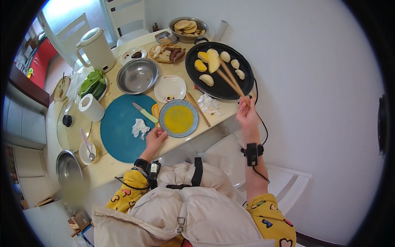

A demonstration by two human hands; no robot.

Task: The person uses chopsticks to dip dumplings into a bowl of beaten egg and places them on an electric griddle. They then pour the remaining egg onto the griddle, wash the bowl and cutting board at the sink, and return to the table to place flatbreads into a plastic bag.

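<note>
My right hand (246, 114) grips a pair of wooden chopsticks (230, 78). Their tips meet a large pale-yellow dumpling-like piece (213, 61) over the black electric pan (222, 88). Around it in the pan lie yellow-coated pieces (200, 65) and several pale dumpling-like pieces (206, 80). My left hand (156, 138) has its fingers curled at the near left rim of a blue-grey plate (194, 129) holding yellow liquid like beaten egg (180, 119). Whether it grips that rim cannot be told. Beside the hand, crumpled tissue (140, 128) lies on a round teal board (118, 132).
A green-handled knife (145, 112) and a yellow-handled peeler (155, 111) lie left of the blue-grey plate; a wooden stick (198, 109) lies right. Behind stand a steel bowl (138, 76) and a white plate (170, 88). The pan's black cord (261, 123) hangs near my right forearm.
</note>
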